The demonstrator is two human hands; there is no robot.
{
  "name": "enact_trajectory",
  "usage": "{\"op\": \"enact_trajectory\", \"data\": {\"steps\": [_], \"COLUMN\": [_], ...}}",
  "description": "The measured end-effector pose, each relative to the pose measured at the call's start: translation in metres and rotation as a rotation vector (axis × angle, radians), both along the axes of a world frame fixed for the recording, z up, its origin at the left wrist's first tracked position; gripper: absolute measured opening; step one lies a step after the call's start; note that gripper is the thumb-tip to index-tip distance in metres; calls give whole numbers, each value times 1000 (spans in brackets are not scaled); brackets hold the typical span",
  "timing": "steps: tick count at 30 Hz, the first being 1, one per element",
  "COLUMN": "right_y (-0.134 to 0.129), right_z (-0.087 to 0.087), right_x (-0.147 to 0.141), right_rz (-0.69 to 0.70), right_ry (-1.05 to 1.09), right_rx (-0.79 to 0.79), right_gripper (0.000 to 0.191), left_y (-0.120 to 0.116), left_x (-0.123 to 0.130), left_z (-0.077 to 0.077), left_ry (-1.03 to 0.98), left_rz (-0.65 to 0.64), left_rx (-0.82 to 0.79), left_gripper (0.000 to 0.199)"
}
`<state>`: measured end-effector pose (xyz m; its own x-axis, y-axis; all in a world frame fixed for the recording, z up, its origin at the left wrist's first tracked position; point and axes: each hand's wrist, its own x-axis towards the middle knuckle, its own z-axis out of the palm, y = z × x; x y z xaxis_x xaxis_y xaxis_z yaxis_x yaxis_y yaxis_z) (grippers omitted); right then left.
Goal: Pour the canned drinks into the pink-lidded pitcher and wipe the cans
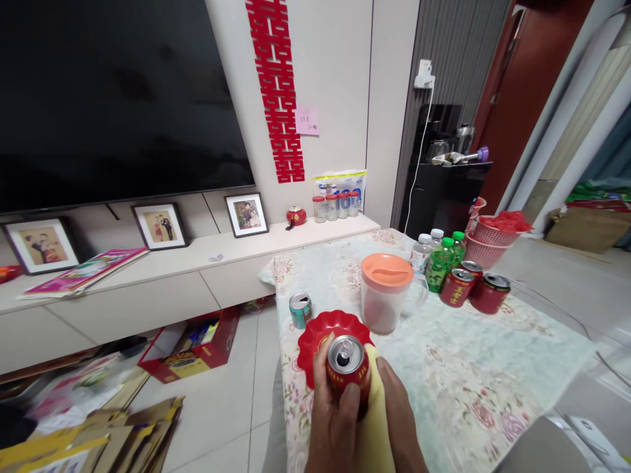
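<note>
My left hand is wrapped round a red drink can, its opened top facing up. On the can's right side, my right hand presses a yellow cloth against it. Behind the can lies a red scalloped plate, partly hidden by the can and my left hand. A small teal can stands open just beyond the plate's left rim. Farther back is a clear plastic pitcher with an orange lid.
Several red cans and green-capped bottles stand at the table's right, near pink baskets. A floral cloth covers the table. Left of it are a white TV cabinet, a red box and flattened cardboard on the floor.
</note>
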<state>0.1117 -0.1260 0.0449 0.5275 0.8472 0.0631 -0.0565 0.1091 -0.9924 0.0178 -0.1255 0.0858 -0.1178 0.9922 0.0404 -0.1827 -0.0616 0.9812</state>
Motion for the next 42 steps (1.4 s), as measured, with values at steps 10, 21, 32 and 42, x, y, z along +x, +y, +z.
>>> {"op": "enact_trajectory", "data": {"steps": [10, 21, 32, 42], "right_y": [-13, -8, 8, -5], "right_z": [13, 35, 31, 21], "right_x": [-11, 3, 5, -10], "right_rz": [-16, 147, 325, 155], "right_ry": [9, 46, 177, 20], "right_rx": [-36, 4, 20, 19], "right_gripper": [52, 52, 36, 42], "left_y": [-8, -14, -8, 4], "left_x": [4, 2, -3, -6], "left_z": [2, 0, -4, -1], "left_ry": [40, 36, 85, 125], "left_rz": [7, -51, -9, 80], "left_rx": [-128, -97, 12, 66], "left_gripper": [70, 70, 61, 66]}}
